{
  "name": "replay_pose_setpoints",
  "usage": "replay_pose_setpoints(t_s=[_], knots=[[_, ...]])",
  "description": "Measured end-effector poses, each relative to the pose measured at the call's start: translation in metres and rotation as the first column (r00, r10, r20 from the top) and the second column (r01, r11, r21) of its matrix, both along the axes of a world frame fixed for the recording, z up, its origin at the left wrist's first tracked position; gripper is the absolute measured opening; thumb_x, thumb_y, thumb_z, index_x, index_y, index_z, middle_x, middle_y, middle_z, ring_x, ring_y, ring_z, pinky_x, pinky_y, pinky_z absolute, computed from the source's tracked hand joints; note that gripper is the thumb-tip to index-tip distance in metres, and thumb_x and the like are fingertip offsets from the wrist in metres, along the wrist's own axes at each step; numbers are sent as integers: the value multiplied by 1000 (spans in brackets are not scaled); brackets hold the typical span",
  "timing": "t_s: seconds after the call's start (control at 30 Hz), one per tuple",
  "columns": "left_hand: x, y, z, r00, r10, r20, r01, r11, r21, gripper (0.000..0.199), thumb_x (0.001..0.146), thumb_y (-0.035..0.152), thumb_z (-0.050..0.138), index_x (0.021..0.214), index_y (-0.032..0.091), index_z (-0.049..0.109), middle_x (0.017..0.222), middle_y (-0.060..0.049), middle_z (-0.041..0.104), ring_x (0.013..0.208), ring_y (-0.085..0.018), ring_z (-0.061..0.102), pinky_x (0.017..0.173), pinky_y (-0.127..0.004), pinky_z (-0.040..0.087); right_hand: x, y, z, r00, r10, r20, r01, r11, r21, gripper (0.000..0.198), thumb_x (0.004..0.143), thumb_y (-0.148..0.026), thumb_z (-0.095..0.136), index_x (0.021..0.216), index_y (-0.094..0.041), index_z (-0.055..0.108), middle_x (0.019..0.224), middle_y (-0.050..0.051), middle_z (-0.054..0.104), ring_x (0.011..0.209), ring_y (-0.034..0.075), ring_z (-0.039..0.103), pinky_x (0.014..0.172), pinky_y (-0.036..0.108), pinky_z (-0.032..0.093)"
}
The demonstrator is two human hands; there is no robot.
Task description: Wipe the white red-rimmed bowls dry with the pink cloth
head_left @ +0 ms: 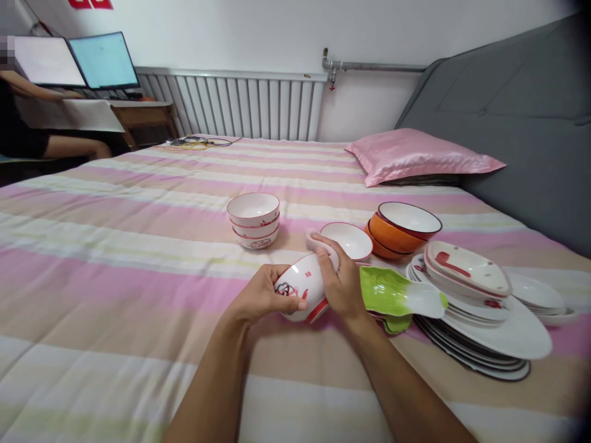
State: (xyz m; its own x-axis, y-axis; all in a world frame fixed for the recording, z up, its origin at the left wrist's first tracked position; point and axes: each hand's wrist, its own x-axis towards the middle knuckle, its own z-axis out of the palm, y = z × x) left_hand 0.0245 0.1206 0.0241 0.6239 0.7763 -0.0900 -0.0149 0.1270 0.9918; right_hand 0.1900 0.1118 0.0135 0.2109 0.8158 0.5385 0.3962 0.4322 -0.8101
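Left grip [257,296] clasps a bowl [299,280] from the left, right grip [344,280] a pink item [313,240] opposite.

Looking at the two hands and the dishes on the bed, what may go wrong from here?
The tilted bowl might slip: the left hand grips its glossy side while the right hand holds a pale pad at it.
The green dish looks close to the right hand and may get knocked.
The dishes piled on the plates could slide if the bed shifts.

three leftmost bowls [253,229]; two monitors [104,60]; one pillow [420,154]
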Motion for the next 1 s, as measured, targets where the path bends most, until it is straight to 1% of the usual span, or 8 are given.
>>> replay_pose_setpoints(t_s=[0.13, 0.2, 0.27, 0.4, 0.6, 0.77, 0.87, 1.0], knots=[[12, -2, -4, 987, 140, 84, -144, 989, 45, 39, 52, 27, 84, 81, 10, 63, 67, -1, 59, 57, -10, 50, 53, -21, 38, 2, -2, 5, 995, -71, -69, 78, 992, 97, 33, 94, -33, 41, 116, -21, 62, 122, 7, 64, 116, 22, 57, 102, 43, 42], [17, -2, -6, 964, 227, 134, -236, 970, 52, 44, 52, 28, 84, 87, 12, 63, 70, -1, 61, 61, -11, 52, 56, -22, 40, 3, -4, 7, 994, -109, -28, 112, 984, 137, 33, 94, -31, 41, 118, -21, 62, 123, 7, 64, 117, 22, 56, 105, 45, 40], [19, 0, -8, 949, 268, 165, -279, 959, 46, 49, 51, 28, 85, 92, 14, 61, 73, 0, 61, 63, -12, 53, 58, -22, 42, 2, -5, 8, 993, -83, 83, 71, 987, 144, 34, 94, -30, 41, 121, -21, 61, 126, 7, 62, 121, 22, 53, 108, 47, 36], [19, 3, -12, 958, 242, 154, -248, 969, 22, 50, 46, 24, 86, 87, 14, 58, 72, 1, 58, 61, -11, 51, 57, -22, 40, 0, -4, 5, 954, 98, 283, -124, 989, 77, 40, 92, -28, 44, 131, -24, 53, 137, 6, 53, 132, 21, 43, 111, 46, 34], [18, 3, -11, 958, 249, 140, -259, 964, 55, 40, 53, 22, 81, 85, 14, 58, 71, 2, 56, 61, -10, 50, 56, -21, 40, -1, -6, 4, 918, 147, 368, -207, 970, 129, 42, 87, -35, 54, 127, -22, 56, 139, 8, 52, 132, 24, 43, 111, 49, 32], [15, 3, -9, 942, 308, 136, -332, 919, 215, 33, 55, 14, 72, 85, 14, 61, 79, -1, 62, 70, -14, 55, 63, -23, 45, -9, -11, 7, 866, 164, 472, -282, 941, 189, 32, 89, -30, 52, 118, -23, 63, 132, 5, 59, 129, 23, 46, 108, 47, 33], [12, 1, -3, 966, 253, 62, -259, 913, 316, 27, 62, 16, 67, 89, 13, 65, 86, -8, 66, 82, -21, 60, 72, -30, 49, -16, -15, 8, 829, 178, 531, -339, 914, 224, 27, 89, -28, 52, 111, -26, 67, 125, 1, 64, 125, 22, 50, 106, 46, 34], [8, -2, 3, 978, 208, -10, -181, 874, 451, 29, 68, 13, 62, 96, 17, 68, 101, -10, 67, 92, -22, 61, 86, -33, 48, -22, -19, 7, 799, 214, 562, -377, 906, 191, 28, 89, -28, 50, 111, -32, 66, 124, -4, 64, 123, 21, 51, 106, 46, 32]])
